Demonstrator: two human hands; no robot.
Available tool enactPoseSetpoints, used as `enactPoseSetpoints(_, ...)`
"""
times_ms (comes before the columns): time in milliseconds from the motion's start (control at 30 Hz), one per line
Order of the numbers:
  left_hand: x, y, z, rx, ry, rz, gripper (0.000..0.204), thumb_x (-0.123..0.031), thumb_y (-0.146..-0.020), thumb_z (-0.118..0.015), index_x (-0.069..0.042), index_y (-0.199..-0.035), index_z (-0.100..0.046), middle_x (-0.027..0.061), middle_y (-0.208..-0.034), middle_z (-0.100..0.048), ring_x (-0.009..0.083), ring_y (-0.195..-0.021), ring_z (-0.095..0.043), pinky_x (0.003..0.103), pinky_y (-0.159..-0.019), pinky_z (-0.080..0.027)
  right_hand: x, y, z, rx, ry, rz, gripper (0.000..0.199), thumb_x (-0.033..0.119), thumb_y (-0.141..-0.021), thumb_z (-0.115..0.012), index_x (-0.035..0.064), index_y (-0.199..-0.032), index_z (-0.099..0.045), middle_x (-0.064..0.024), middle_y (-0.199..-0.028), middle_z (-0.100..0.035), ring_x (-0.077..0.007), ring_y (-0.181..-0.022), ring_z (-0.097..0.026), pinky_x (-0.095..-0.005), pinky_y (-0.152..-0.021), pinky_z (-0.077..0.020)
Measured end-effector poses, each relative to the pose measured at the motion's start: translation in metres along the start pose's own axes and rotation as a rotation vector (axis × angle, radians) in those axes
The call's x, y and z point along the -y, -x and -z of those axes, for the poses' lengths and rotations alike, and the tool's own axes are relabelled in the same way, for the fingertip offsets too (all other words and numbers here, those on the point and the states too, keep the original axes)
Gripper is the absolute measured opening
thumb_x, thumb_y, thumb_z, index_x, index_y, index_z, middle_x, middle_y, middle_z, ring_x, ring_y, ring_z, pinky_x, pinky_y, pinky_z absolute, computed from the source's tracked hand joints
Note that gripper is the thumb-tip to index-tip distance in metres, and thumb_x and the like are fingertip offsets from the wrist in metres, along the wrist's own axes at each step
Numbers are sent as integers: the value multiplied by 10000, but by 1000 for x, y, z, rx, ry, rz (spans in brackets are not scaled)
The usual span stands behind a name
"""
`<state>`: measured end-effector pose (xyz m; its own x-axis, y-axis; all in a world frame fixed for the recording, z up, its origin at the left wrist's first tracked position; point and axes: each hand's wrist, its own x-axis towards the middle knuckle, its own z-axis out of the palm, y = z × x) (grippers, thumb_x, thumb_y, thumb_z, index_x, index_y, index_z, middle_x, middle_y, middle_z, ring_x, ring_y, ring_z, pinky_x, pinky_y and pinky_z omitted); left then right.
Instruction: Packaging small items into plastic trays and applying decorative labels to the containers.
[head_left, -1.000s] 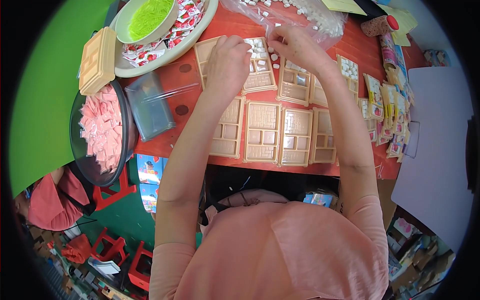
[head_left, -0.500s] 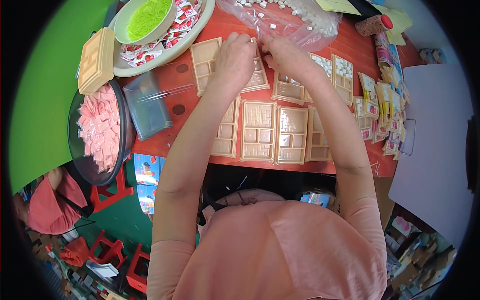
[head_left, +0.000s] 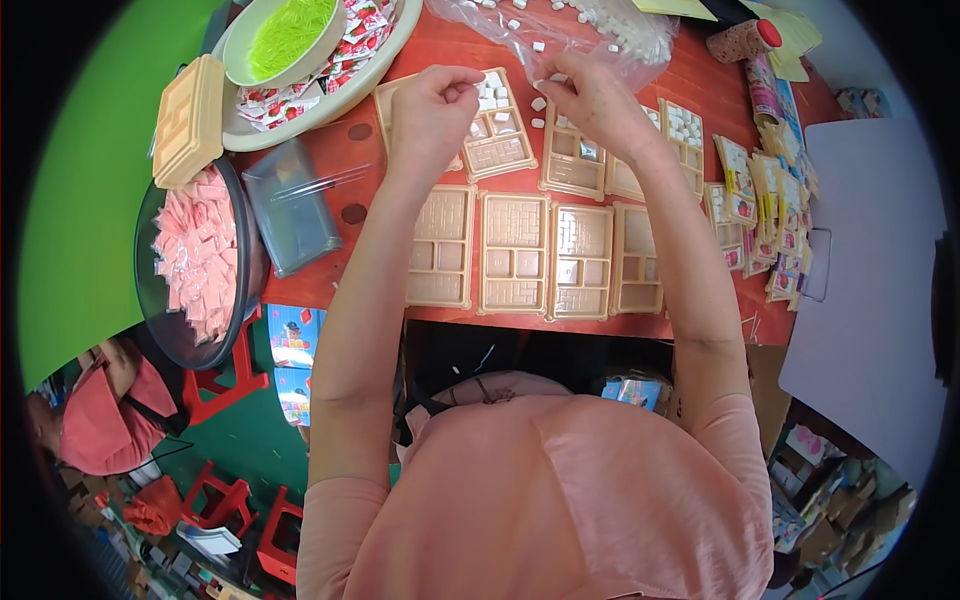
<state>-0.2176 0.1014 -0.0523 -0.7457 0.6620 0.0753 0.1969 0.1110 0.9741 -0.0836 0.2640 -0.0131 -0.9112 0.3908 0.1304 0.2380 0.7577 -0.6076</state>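
My left hand [head_left: 430, 115] hovers over a beige compartment tray, thumb and forefinger pinched together; what they hold, if anything, is hidden. Beside it lies a slightly turned beige tray [head_left: 502, 154], several small white marshmallow-like pieces [head_left: 492, 92] in its far compartment. To the right, my right hand [head_left: 597, 105] is closed in a pinch above the table, near the clear plastic bag [head_left: 520, 38]; I cannot make out anything between its fingertips. Loose white pieces [head_left: 538, 104] lie on the red table just below those fingertips. Another beige tray [head_left: 573, 172] is partly under my right hand.
Nearer me runs a row of beige trays [head_left: 514, 262]. At left stand a dark tub of pink packets [head_left: 205, 262], a clear plastic box [head_left: 292, 208] and a large bowl [head_left: 300, 140] holding red-white sachets and a green-filled bowl. Filled packs [head_left: 785, 210] are stacked at right.
My hands have moved apart, the left one leftward and the right one slightly rightward. White pieces now show in the turned tray and loose on the table between my hands.
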Motion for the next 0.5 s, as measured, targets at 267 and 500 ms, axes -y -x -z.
enactPoseSetpoints(267,14,13,37,-269,-325,-124,141,-15,-820,-633,8,-916,-734,152,-869,-711,241,-731,-680,348,-698,-537,14,12,-26,-28,105,147,132,29,-898,-597,-43,-1007,-619,-218,-987,-617,-410,-895,-631,-452,-780,-512)
enactPoseSetpoints(500,25,6,37,-334,-478,-245,116,-4,-816,-623,3,-884,-716,183,-881,-696,345,-828,-671,436,-793,-529,31,8,-43,1,240,143,140,28,-886,-598,-23,-1016,-604,-217,-1006,-620,-413,-913,-637,-477,-787,-518)
